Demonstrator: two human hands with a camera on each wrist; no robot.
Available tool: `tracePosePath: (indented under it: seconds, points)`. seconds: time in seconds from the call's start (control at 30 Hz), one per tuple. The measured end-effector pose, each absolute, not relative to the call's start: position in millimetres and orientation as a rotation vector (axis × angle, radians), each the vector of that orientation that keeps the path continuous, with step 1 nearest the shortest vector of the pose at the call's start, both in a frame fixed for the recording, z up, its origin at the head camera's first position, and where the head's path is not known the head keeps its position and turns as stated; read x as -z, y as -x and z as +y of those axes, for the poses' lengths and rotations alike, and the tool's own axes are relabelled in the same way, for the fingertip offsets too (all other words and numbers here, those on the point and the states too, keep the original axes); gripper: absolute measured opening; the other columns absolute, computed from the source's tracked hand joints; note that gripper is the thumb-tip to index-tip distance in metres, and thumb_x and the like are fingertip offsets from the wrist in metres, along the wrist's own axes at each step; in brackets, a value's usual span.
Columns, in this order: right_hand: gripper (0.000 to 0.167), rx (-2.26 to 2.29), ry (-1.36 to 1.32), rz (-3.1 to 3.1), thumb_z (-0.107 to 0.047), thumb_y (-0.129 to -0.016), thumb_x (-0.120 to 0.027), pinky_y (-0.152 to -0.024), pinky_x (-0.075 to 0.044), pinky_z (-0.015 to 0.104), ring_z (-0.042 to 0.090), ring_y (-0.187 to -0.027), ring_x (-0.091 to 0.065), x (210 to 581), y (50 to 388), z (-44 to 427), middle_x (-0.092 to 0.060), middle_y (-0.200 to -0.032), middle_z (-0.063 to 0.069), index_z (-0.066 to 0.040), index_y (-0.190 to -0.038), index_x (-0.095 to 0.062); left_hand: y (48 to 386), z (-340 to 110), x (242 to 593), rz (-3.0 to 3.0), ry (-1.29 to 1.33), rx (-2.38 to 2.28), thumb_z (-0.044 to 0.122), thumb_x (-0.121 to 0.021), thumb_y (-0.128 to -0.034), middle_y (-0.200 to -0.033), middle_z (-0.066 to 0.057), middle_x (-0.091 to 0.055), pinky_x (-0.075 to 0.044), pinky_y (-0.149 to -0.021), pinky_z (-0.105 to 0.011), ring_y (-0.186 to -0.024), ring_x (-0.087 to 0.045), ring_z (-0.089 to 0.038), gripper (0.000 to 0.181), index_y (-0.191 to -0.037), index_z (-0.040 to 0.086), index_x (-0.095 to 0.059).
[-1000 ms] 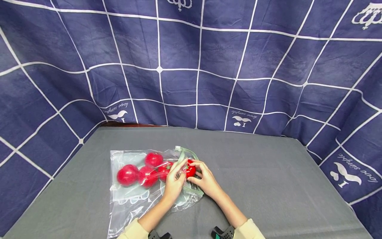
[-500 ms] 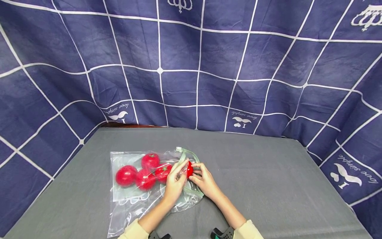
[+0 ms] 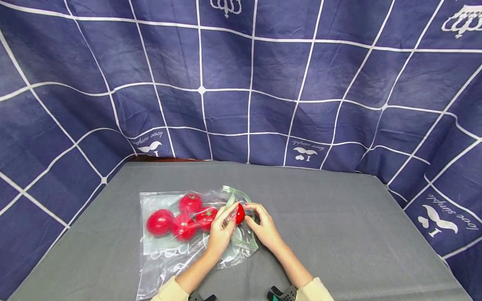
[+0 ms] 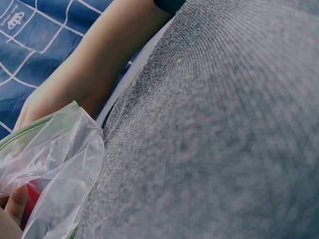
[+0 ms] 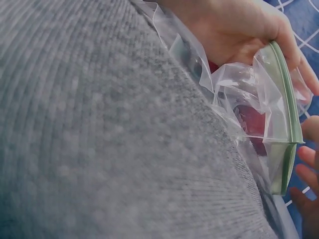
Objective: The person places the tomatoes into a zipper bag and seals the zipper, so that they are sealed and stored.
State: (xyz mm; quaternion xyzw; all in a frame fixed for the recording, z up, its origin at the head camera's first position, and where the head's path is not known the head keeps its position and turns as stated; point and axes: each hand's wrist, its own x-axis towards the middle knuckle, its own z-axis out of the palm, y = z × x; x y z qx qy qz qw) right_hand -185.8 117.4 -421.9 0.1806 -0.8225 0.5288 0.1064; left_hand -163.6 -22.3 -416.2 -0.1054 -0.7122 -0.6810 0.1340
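A clear zip bag point(image 3: 158, 267) with a green seal lies on the table, several red tomatoes point(image 3: 160, 222) inside it. At its mouth sits one more tomato point(image 3: 240, 214), seen through plastic in the right wrist view. My left hand point(image 3: 220, 234) holds the bag's mouth edge beside this tomato, thumb and fingers on the plastic; its fingertips are partly hidden. Just right of the tomato is my right hand point(image 3: 265, 230), fingers parted and slightly bent, holding nothing. In the right wrist view the right fingers point(image 5: 309, 172) stand apart from the green seal point(image 5: 286, 99).
Grey cloth covers the table point(image 3: 339, 234) and extends to the right of the bag. A blue curtain point(image 3: 278, 83) with white lines hangs behind and along both sides.
My right hand has let go of the tomato at the bag's mouth, which has shifted slightly left, deeper in. The tomatoes inside have shifted a little left. The left hand stays nearly put.
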Motion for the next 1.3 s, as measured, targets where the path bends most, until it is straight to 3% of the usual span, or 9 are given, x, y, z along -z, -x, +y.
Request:
tracePosePath:
  seconds: [0.13, 0.43, 0.6, 0.8, 1.13, 1.3]
  points:
    - [0.03, -1.612, -0.431, -2.404, 0.0, -0.083, -0.057, -0.099, -0.037, 0.052, 0.033, -0.116, -0.047, 415.7, 184.4, 118.4, -0.054, -0.118, 0.019, 0.003, -0.113, -0.054, 164.0, -22.1, 416.4, -2.069, 0.294, 2.001, -0.015, -0.045, -0.0793, -0.097, -0.021, -0.052, -0.043, -0.053, -0.013, -0.058, -0.047, -0.003, 0.046, -0.122, -0.002, -0.055]
    - [0.033, -1.587, -0.292, -2.37, -0.009, -0.084, -0.059, -0.096, -0.042, 0.046, 0.026, -0.116, -0.049, 431.0, 189.3, 133.6, -0.053, -0.122, 0.008, -0.01, -0.117, -0.053, 164.6, -21.0, 415.7, -2.05, 0.296, 2.019, -0.015, -0.045, -0.0799, -0.094, -0.022, -0.051, -0.043, -0.052, -0.014, -0.057, -0.049, -0.008, 0.045, -0.121, -0.001, -0.056]
    - [0.034, -1.643, -0.233, -2.355, -0.008, -0.085, -0.058, -0.097, -0.041, 0.046, 0.026, -0.118, -0.048, 425.1, 177.6, 139.1, -0.052, -0.123, 0.009, -0.008, -0.118, -0.052, 165.6, -20.9, 416.8, -2.041, 0.308, 2.023, -0.015, -0.045, -0.08, -0.094, -0.022, -0.051, -0.043, -0.052, -0.014, -0.057, -0.049, -0.01, 0.045, -0.122, -0.002, -0.056]
    - [0.036, -1.693, -0.225, -2.371, -0.007, -0.085, -0.058, -0.098, -0.041, 0.044, 0.025, -0.119, -0.046, 425.8, 160.1, 140.1, -0.05, -0.125, 0.008, -0.005, -0.12, -0.05, 166.3, -21.7, 419.9, -2.037, 0.3, 2.002, -0.015, -0.045, -0.079, -0.101, -0.02, -0.054, -0.043, -0.051, -0.014, -0.056, -0.051, -0.023, 0.046, -0.121, -0.001, -0.056]
    - [0.036, -1.664, -0.282, -2.347, -0.004, -0.085, -0.057, -0.096, -0.044, 0.038, 0.017, -0.117, -0.047, 428.9, 143.6, 143.9, -0.049, -0.126, 0.007, -0.004, -0.12, -0.05, 164.5, -21.9, 415.7, -2.079, 0.274, 2.001, -0.014, -0.046, -0.0797, -0.109, -0.018, -0.054, -0.044, -0.054, -0.014, -0.059, -0.051, -0.016, 0.046, -0.123, 0.001, -0.055]
    - [0.037, -1.699, -0.274, -2.407, -0.008, -0.086, -0.057, -0.098, -0.042, 0.041, 0.025, -0.12, -0.043, 428.9, 137.5, 139.0, -0.044, -0.129, 0.011, -0.004, -0.121, -0.048, 165.4, -22.4, 419.1, -2.069, 0.268, 1.987, -0.014, -0.047, -0.0797, -0.111, -0.018, -0.054, -0.045, -0.053, -0.015, -0.057, -0.051, -0.015, 0.045, -0.122, -0.001, -0.055]
